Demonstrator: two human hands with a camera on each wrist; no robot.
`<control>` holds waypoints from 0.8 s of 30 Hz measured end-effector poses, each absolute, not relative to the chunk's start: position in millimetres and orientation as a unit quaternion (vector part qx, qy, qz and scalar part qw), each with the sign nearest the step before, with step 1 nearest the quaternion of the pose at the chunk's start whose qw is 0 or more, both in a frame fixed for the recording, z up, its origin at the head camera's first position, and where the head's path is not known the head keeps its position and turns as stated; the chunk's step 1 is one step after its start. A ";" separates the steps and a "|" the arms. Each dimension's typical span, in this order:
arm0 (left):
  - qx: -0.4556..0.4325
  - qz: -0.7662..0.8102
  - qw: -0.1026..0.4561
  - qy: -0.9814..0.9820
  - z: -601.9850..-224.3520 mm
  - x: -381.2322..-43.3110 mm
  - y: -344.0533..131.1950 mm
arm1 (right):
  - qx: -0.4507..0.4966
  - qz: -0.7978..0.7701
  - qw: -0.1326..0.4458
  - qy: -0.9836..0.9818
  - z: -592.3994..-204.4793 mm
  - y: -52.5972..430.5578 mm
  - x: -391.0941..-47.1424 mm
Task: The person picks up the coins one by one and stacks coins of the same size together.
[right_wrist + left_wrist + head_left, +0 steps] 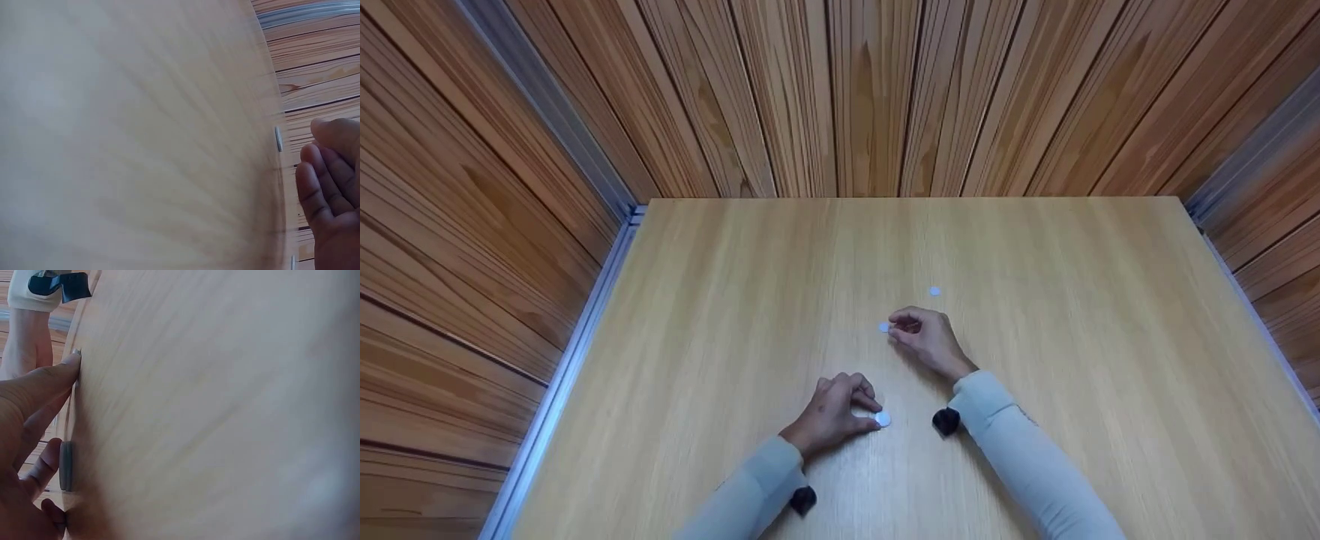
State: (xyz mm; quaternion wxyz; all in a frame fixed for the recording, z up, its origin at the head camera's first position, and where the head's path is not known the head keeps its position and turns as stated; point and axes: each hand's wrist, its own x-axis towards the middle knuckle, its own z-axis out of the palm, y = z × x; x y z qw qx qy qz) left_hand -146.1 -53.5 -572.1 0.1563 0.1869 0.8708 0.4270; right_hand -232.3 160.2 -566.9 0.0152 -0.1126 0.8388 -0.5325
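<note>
Three plank walls, one worktop, three white discs, two bare hands. Worktop [735, 300]: pale wood, fine grain running from near side to far edge, a soft sheen on the near part. Far wall [870, 97]: reddish-brown boards, dark seams between them, set upright behind the worktop's straight far edge. Left wall [457, 225] and right wall [1279, 251]: similar boards, seen slanting. Metal fittings: a post in each far corner, left [559, 105] and right [1260, 150], plus a silvery rail [570, 352] along the worktop's left side.

Discs, all on the worktop: near disc [883, 418], at the left hand [836, 412], its thumb and a finger pinching the rim; middle disc [883, 328], just beside the right hand [926, 337]; far disc [934, 291], beyond that hand and apart from it. Right fingers loosely bent, holding nothing (the right wrist view shows a gap between thumb and fingers).

Sleeves: pale, one on each arm, the left [757, 480] and the right [1027, 457], each with a small black fitting at the cuff.
</note>
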 end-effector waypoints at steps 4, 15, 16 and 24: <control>0.191 0.427 0.153 0.871 -571.2 -146.9 -54.0 | -0.109 -0.530 0.023 0.840 -567.7 159.0 -235.1; 0.184 0.429 0.165 0.869 -571.0 -146.9 -55.0 | -0.098 -0.514 0.033 0.851 -574.9 158.5 -241.0; 0.181 0.430 0.168 0.868 -570.9 -146.8 -54.9 | -0.097 -0.513 0.034 0.852 -575.0 158.2 -241.4; 0.190 0.430 0.161 0.868 -573.0 -146.0 -56.1 | -0.090 -0.511 0.050 0.854 -574.7 153.8 -243.8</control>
